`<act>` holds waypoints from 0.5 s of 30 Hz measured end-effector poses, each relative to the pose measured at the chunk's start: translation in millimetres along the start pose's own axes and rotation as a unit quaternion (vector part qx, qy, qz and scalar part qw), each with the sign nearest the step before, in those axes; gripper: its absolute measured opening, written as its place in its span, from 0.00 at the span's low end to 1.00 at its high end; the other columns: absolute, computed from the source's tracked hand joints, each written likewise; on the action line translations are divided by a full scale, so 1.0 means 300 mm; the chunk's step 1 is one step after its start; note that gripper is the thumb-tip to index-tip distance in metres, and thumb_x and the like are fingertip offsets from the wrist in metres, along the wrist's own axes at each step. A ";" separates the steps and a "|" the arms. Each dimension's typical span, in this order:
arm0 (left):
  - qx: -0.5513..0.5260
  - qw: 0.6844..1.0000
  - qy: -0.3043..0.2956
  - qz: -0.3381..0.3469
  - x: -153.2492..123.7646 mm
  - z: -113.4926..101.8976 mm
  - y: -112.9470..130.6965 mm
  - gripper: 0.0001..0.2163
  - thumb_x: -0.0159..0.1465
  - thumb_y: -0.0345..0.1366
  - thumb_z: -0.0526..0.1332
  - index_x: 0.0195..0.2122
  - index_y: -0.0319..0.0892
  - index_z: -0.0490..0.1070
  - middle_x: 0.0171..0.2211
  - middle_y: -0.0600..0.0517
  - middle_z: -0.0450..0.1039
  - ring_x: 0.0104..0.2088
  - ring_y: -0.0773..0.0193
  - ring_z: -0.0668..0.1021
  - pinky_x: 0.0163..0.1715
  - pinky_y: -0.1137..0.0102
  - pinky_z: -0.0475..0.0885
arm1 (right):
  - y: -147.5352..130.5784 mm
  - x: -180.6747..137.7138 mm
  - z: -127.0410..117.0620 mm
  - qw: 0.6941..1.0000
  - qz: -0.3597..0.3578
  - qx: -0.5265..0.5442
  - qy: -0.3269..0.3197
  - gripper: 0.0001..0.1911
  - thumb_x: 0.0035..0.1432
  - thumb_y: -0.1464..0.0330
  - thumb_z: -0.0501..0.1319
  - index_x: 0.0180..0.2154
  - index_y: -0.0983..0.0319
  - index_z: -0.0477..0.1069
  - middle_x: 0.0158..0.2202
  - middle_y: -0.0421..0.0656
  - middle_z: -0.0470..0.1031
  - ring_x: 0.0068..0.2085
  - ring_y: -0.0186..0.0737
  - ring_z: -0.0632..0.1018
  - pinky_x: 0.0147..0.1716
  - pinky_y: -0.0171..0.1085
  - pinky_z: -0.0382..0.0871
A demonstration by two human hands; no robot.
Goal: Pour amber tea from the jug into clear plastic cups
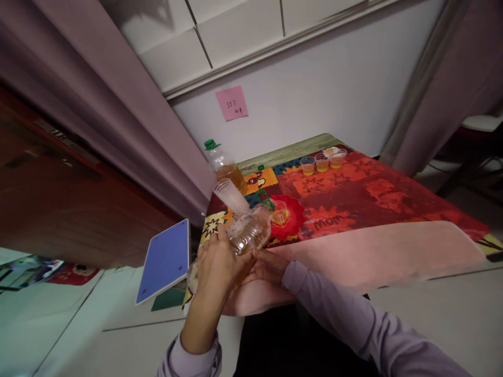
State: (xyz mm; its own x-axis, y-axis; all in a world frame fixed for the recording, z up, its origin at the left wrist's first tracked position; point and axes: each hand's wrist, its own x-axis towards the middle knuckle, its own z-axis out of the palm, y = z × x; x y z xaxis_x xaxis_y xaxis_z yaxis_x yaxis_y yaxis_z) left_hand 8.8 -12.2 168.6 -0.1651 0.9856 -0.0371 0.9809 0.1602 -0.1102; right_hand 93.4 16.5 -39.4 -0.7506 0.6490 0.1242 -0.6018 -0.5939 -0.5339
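A large clear plastic bottle point(248, 233) of amber liquid is tipped over, its neck with a green handle point(264, 200) pointing away from me above a red scalloped plate point(296, 222). My left hand point(218, 264) is wrapped around the bottle's near left side. Under the bottle's near end, my right hand point(267, 266) is closed against it, its fingers partly hidden. On the plate stands a clear plastic cup point(280, 213) with some amber liquid. A stack of clear cups point(231, 196) leans just beyond the bottle. Whether liquid is flowing I cannot make out.
Behind stands a second bottle point(230, 175) with a green cap. Three cups point(323, 165) of yellow liquid line the table's far side, near a loose green cap point(261, 167). A pink cloth point(373, 256) covers the near edge. A blue board point(165, 259) is at left; the wall rises behind.
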 end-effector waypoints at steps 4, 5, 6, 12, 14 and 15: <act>-0.002 1.000 0.004 0.001 0.001 0.003 -0.001 0.43 0.61 0.54 0.69 0.70 0.33 0.59 0.61 0.31 0.77 0.61 0.36 0.79 0.57 0.55 0.72 | 0.001 0.002 -0.002 1.000 -0.003 0.004 -0.006 0.33 0.57 0.46 0.75 0.55 0.61 0.77 0.52 0.53 0.85 0.54 0.55 0.84 0.57 0.57 0.77; -0.003 1.000 0.003 0.001 0.001 0.003 -0.001 0.43 0.61 0.54 0.69 0.70 0.32 0.59 0.61 0.31 0.77 0.61 0.36 0.79 0.57 0.55 0.72 | 0.001 0.003 -0.003 1.000 -0.004 0.006 -0.009 0.33 0.58 0.46 0.75 0.55 0.60 0.77 0.53 0.53 0.84 0.54 0.54 0.84 0.56 0.56 0.77; -0.004 1.000 0.003 0.002 0.001 0.003 -0.001 0.42 0.61 0.53 0.69 0.70 0.32 0.60 0.61 0.31 0.77 0.61 0.36 0.79 0.58 0.55 0.72 | 0.002 0.004 -0.004 1.000 -0.004 0.008 -0.011 0.33 0.58 0.46 0.75 0.55 0.60 0.77 0.53 0.53 0.84 0.54 0.54 0.84 0.56 0.55 0.77; -0.003 1.000 -0.010 0.001 0.000 -0.008 0.005 0.41 0.62 0.53 0.69 0.69 0.32 0.60 0.61 0.30 0.76 0.62 0.37 0.78 0.59 0.55 0.71 | 0.003 0.005 -0.007 1.000 0.001 0.015 0.001 0.39 0.51 0.45 0.79 0.56 0.61 0.76 0.52 0.52 0.85 0.50 0.53 0.85 0.55 0.57 0.78; 0.001 1.000 -0.012 -0.001 -0.001 -0.011 0.006 0.41 0.61 0.53 0.69 0.69 0.33 0.60 0.61 0.30 0.76 0.62 0.38 0.79 0.58 0.56 0.72 | 0.004 0.005 -0.007 1.000 0.002 0.015 0.004 0.34 0.57 0.47 0.76 0.56 0.60 0.76 0.51 0.51 0.85 0.51 0.52 0.85 0.56 0.57 0.77; 0.001 1.000 -0.011 -0.001 -0.001 -0.012 0.006 0.41 0.61 0.53 0.69 0.68 0.33 0.60 0.61 0.30 0.77 0.62 0.38 0.79 0.58 0.56 0.72 | 0.004 0.005 -0.007 1.000 0.002 0.014 0.006 0.32 0.60 0.48 0.75 0.56 0.60 0.76 0.51 0.51 0.85 0.51 0.52 0.85 0.56 0.56 0.77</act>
State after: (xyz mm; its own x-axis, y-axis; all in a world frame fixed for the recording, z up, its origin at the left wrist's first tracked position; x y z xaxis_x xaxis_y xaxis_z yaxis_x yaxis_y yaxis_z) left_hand 11.1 -12.2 171.9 -0.1686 0.9839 -0.0585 0.9805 0.1614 -0.1122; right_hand 92.2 17.6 -41.6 -0.7504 0.6513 0.1125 -0.6057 -0.6096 -0.5114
